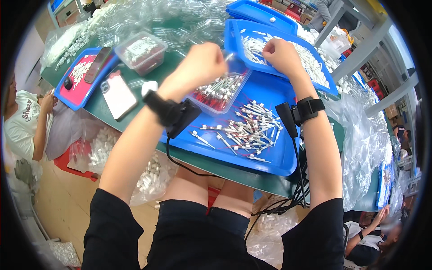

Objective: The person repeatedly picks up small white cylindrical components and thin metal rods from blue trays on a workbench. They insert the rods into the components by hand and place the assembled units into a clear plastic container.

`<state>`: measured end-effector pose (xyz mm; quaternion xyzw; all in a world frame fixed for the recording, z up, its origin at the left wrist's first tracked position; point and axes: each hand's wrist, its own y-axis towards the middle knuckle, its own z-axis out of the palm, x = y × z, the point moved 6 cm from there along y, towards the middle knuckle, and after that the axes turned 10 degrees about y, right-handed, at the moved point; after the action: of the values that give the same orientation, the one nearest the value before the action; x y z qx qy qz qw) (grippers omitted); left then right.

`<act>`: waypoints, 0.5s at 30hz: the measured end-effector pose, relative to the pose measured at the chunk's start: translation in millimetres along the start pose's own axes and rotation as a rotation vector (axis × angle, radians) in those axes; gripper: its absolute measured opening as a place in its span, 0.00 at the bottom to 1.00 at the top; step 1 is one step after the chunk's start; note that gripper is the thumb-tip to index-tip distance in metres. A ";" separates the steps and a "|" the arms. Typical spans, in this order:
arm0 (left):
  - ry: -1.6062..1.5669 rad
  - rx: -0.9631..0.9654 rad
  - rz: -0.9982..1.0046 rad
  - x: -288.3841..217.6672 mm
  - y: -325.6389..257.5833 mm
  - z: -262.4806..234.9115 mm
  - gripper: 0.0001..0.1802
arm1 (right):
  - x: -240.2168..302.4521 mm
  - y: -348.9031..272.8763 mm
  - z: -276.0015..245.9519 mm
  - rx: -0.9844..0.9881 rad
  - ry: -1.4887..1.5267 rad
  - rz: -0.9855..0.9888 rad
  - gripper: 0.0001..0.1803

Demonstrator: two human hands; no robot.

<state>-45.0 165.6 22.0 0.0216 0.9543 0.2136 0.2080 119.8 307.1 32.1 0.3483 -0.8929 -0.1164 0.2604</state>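
My left hand (204,63), slightly blurred, is closed above a clear plastic box (238,96) of thin white pieces with red parts. A small shiny bit shows by its fingertips, too unclear to name. My right hand (281,54) reaches into an upper blue tray (234,38) among many small white tubes (310,63). Its fingertips are pinched together, and what they hold is hidden. Nearer to me, a larger blue tray (281,159) carries a loose heap of white sticks (252,128) with red wires and small white heads.
On the green table (108,112) at left are a pale phone (118,95), a box of white parts (141,51) and a tray with a pink base (83,92). Clear tubes (180,24) cover the back. Cables (288,200) hang by my right arm. Other people (27,117) sit nearby.
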 end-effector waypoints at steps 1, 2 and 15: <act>-0.203 0.118 -0.154 0.3 -2.5 -7.6 0.10 | 0.2 -4.1 -8.9 -0.020 0.020 -0.022 0.10; -0.461 0.112 -0.211 3.8 -6.1 -11.2 0.11 | 0.9 -9.1 -18.6 -0.042 0.038 -0.044 0.10; -1.463 0.030 -0.280 -65.2 -122.2 -11.2 0.11 | 118.5 -180.0 -72.9 -0.049 0.684 -0.051 0.12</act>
<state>15.9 41.7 5.6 0.0394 0.5687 0.1034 0.8151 187.0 92.8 68.5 0.3831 -0.7417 -0.0207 0.5501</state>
